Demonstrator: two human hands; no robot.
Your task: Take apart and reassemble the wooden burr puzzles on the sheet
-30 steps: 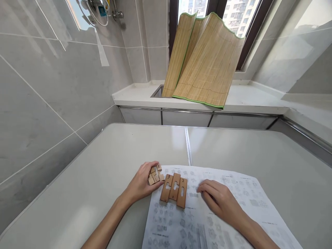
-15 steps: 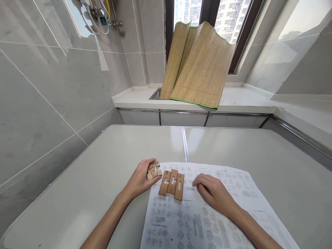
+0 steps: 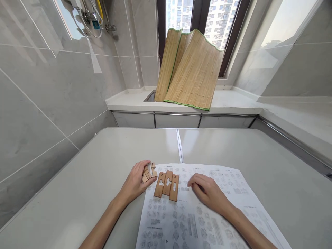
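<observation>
At the upper left edge of a printed paper sheet (image 3: 215, 197), my left hand (image 3: 135, 180) curls round several small light wooden pieces (image 3: 148, 173), the rightmost marked 3. Just right of it lie three darker, flat wooden pieces side by side: a left one (image 3: 159, 185), a middle one (image 3: 167, 182) and a right one (image 3: 174, 187) marked 2. Each has a cut-out slot. My right hand (image 3: 207, 190) rests on the sheet to their right, fingers curled in; whether anything is under them is hidden.
The sheet lies on a pale table (image 3: 124, 145) with a centre seam. Beyond the table, a white counter (image 3: 233, 100) holds a folded bamboo mat (image 3: 194, 69) leaning by the window. A tiled wall (image 3: 52, 86) stands at the left.
The whole view has shifted, so things sit slightly further left. My left hand and the light pieces look almost the same, and my right hand stays curled on the sheet.
</observation>
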